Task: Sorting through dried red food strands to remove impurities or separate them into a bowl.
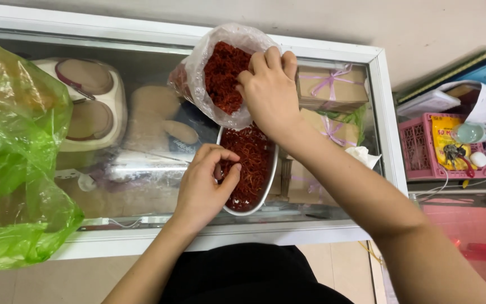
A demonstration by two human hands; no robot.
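Head view: right hand grips crinkled clear bag; left hand pinches red shreds.

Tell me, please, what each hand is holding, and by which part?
Right hand grips the clear bag of red shreds by its side. Left hand pinches the white oval tray at its rim.

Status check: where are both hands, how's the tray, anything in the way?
Right hand grips clear bag of red shreds, tilted over white oval tray. Left hand pinching shreds at tray's edge. Tray partly filled. Green bag off left, clear of work.
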